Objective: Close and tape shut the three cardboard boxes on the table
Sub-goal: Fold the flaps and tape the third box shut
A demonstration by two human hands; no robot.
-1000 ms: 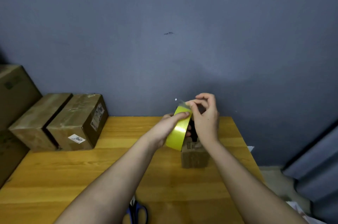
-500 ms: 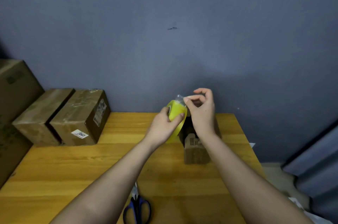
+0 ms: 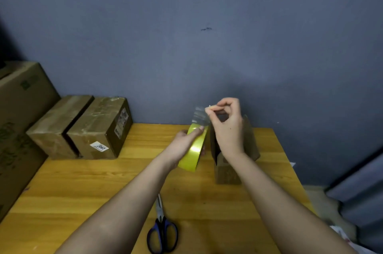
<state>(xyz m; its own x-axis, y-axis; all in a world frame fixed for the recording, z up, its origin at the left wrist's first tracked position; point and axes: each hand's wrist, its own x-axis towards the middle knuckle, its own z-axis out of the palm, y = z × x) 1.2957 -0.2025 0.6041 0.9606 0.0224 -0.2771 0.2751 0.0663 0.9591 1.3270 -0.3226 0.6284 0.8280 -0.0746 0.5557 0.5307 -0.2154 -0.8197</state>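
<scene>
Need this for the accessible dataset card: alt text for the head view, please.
A person's left hand holds a yellow tape roll while the right hand pinches its peeled clear end above a small open cardboard box on a wooden table. Two taped boxes sit at the back left by a grey wall; scissors lie near the front edge.

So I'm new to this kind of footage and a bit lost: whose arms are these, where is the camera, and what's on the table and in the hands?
There is no machine here. The camera sits on a person's head and looks forward and down, so the two bare arms are the wearer's own. The left hand grips a yellow tape roll. The right hand pinches the clear tape end, peeled up off the roll. Behind that hand a small open box stands on the wooden table. Two closed boxes sit at the far left, and blue-handled scissors lie near the front edge.
</scene>
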